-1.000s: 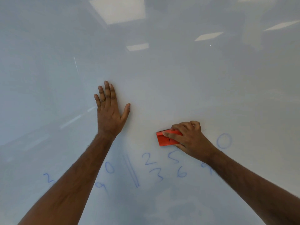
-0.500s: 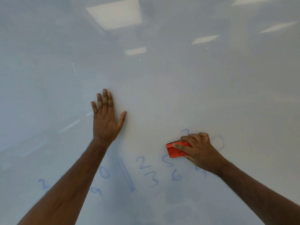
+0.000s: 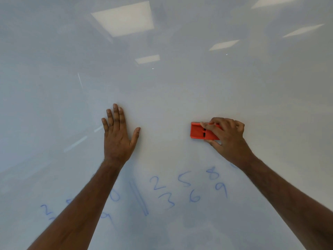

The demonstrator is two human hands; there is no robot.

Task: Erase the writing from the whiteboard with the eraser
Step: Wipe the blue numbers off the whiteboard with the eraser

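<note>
Head view: right hand closed around red eraser, pressing it flat to whiteboard above the blue digits, which remain unwiped. Left hand spread empty on the board, likely bracing.

Left forearm hides blue digits; both forearms cropped.
</note>
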